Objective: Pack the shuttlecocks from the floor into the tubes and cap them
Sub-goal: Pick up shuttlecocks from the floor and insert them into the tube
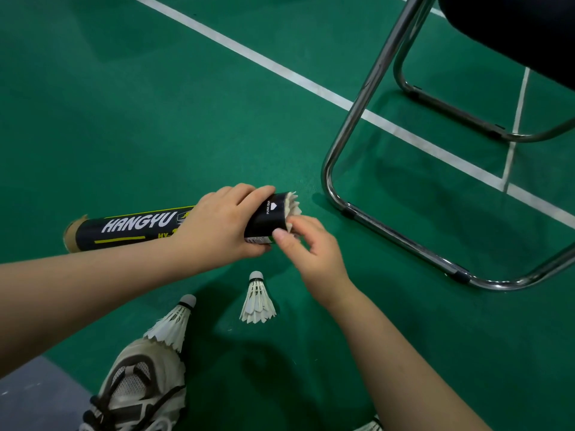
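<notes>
My left hand (pixel 222 223) grips a black "HANGYU" tube (pixel 133 227) held roughly level above the green floor. White feathers of a shuttlecock (pixel 292 205) stick out of the tube's right end. My right hand (pixel 311 247) pinches those feathers at the opening. Two more white shuttlecocks are on the floor below: one (pixel 257 298) stands upright on its feathers, the other (pixel 172 323) leans against my shoe. The tube's left end is open, with no cap in view.
A chrome-framed chair (pixel 351 126) with a dark seat stands at the right, its floor rail close to the tube's end. My white sneaker (pixel 140 384) is at the bottom left. White court lines (pixel 280 70) cross the green floor.
</notes>
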### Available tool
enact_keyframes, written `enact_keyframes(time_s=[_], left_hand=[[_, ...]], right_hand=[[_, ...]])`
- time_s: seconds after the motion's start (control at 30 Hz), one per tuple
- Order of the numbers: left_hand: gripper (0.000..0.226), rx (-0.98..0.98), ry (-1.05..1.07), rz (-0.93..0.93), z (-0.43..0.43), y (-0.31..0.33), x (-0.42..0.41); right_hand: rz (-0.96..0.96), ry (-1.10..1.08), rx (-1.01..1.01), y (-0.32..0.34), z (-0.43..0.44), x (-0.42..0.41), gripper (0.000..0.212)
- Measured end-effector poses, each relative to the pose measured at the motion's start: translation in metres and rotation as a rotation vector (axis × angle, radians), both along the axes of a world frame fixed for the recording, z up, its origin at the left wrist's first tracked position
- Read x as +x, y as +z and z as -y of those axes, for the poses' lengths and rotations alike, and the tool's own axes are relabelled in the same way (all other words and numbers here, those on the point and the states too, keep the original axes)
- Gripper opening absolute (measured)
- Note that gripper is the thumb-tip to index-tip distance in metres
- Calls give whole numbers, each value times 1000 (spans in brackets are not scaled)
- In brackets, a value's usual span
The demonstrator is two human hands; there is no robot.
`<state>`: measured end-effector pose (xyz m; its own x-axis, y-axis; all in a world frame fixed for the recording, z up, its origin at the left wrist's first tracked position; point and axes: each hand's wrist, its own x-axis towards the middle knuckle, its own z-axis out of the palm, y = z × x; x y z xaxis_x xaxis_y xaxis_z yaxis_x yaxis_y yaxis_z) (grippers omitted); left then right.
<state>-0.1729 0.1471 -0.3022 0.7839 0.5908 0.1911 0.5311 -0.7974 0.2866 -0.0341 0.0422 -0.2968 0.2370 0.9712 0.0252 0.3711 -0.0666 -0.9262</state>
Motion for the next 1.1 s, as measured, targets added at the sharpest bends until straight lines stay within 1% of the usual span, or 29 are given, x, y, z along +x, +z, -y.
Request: enact_keyframes(time_s=[0.17,0.27,0.3,0.33,0.37,0.47,0.5,0.53,0.6,0.63,0.67,0.73,0.77,0.8,1.0,1.1], left_hand=[[76,6,-59,-47,6,-4,-5],[76,27,-119,-93,12,-9,-11],[75,32,-126,-99,13,-10,-13],[74,34,-122,-99,12,-11,-15],[72,36,-110,-94,11,-11,-17],[75,55,-38,-81,4,-8,-21],[79,63,-15,-84,2,-7,-23],[84,69,5,-91,-2,-8,-26],[91,74,48,-93,-8,-7,-34],[91,71,75,-87,-10,-7,-38],[92,67,99,-81,-13,-7,-42],[92,67,126,-85,-14,-7,-47],[93,69,129,-90,-13,-8,-50],[93,70,128,-97,-12,-9,-53],[94,62,98,-104,-6,-16,-66],[94,72,95,-95,-4,-15,-69]], right_hand=[[31,211,-247,5,-9,-1,38],[1,363,-401,6,-10,-6,30],[-21,386,-410,4,-10,-8,31],[-52,371,-371,1,-8,-12,32],[-103,302,-298,-3,-7,-18,33],[-334,-105,-19,-18,-5,-30,36],[-362,-207,33,-22,-4,-33,39],[-350,-274,53,-25,-2,-36,41],[-241,-317,12,-33,3,-38,44],[-154,-300,-47,-39,6,-39,46],[-55,-255,-135,-46,10,-40,53],[132,-119,-318,-61,21,-43,76],[183,-67,-387,-67,26,-45,84],[210,-42,-439,-72,29,-47,87],[453,-64,-653,-90,37,-63,79],[476,-71,-722,-96,38,-68,73]])
